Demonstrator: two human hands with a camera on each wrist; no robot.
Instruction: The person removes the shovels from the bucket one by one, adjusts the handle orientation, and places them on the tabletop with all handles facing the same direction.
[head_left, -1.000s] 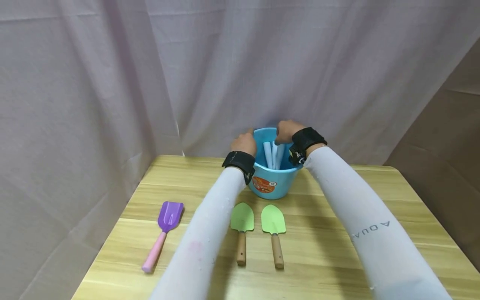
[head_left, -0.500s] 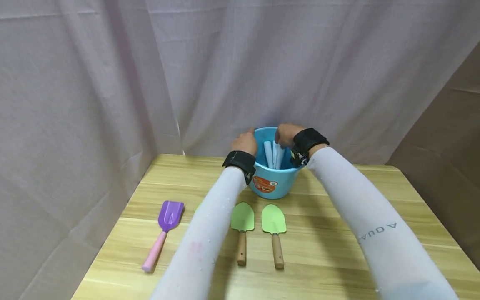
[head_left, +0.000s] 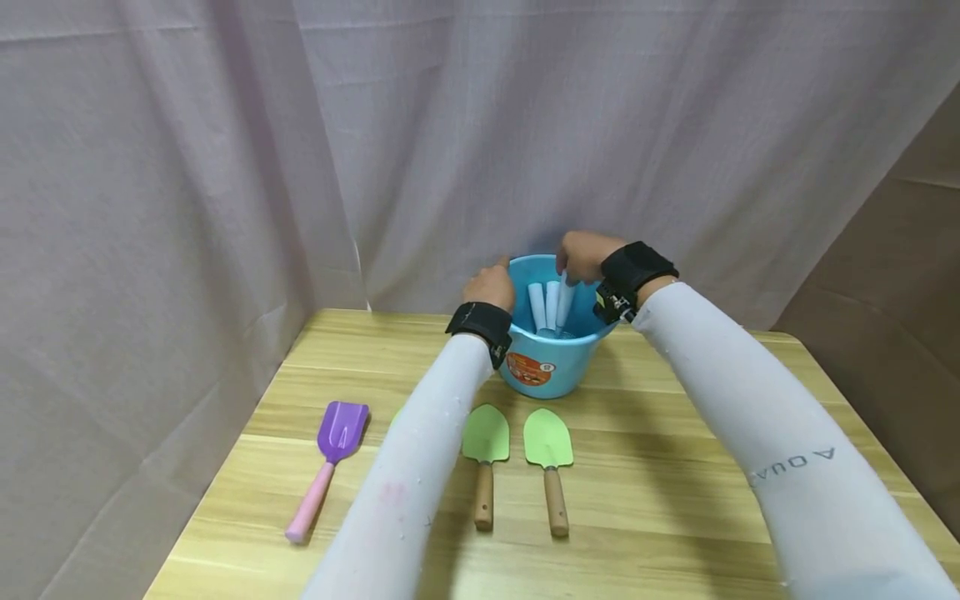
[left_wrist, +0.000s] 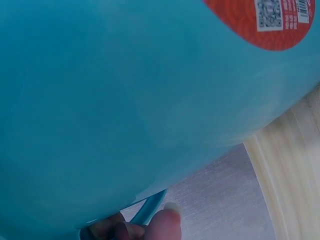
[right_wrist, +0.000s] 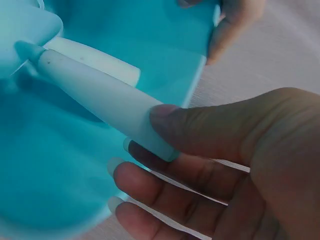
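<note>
A blue bucket (head_left: 551, 358) stands at the back of the wooden table (head_left: 675, 467), and several white tool handles (head_left: 537, 307) lean inside it. My left hand (head_left: 498, 277) grips the bucket's left rim; in the left wrist view the thumb (left_wrist: 167, 220) curls against the bucket wall (left_wrist: 150, 100). Over the bucket's right side, my right hand (head_left: 567, 268) pinches one white handle (head_left: 564, 298). In the right wrist view, thumb and fingers (right_wrist: 165, 175) hold that handle (right_wrist: 95, 92) at its end, and its lower part stays inside the bucket (right_wrist: 50, 180).
In front of the bucket lie two green trowels with wooden handles (head_left: 485, 462) (head_left: 549, 462). A purple scoop with a pink handle (head_left: 330, 462) lies at the left. A pale curtain (head_left: 225, 167) hangs close behind the table. A red sticker (left_wrist: 270, 20) marks the bucket's front.
My right hand has risen a little and shifted right, drawing one white handle upward in the bucket. The left hand has stayed on the rim.
</note>
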